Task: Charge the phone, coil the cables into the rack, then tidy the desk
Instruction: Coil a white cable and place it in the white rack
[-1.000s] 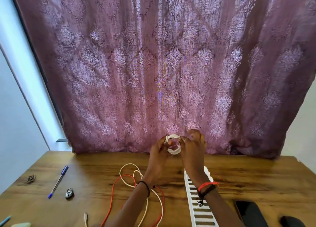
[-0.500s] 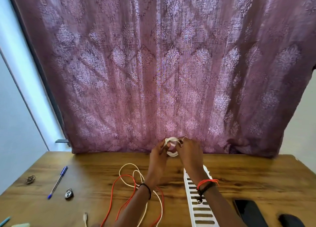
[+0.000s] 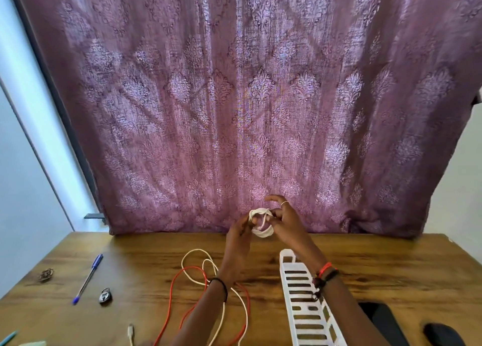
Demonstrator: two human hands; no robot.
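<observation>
Raised above the far part of the wooden desk (image 3: 391, 272), my left hand (image 3: 238, 237) and my right hand (image 3: 288, 222) both grip a small coil of white cable (image 3: 260, 222). A strand crosses the coil's middle. Two fingers of my right hand stick out above it. A white slotted rack (image 3: 305, 301) lies on the desk under my right forearm. Loose red cable (image 3: 170, 301) and cream cable (image 3: 193, 254) loop on the desk under my left forearm. The dark phone (image 3: 386, 322) lies at the lower right, partly hidden by my right arm.
A blue pen (image 3: 87, 279), a small padlock (image 3: 105, 296) and a small metal piece (image 3: 46, 274) lie on the left of the desk. A dark rounded object (image 3: 443, 335) sits at the lower right edge. A purple patterned curtain (image 3: 247, 105) hangs behind the desk.
My hands have kept working the white coil in the same spot. My right hand's fingers have spread, and a strand now crosses the coil's middle.
</observation>
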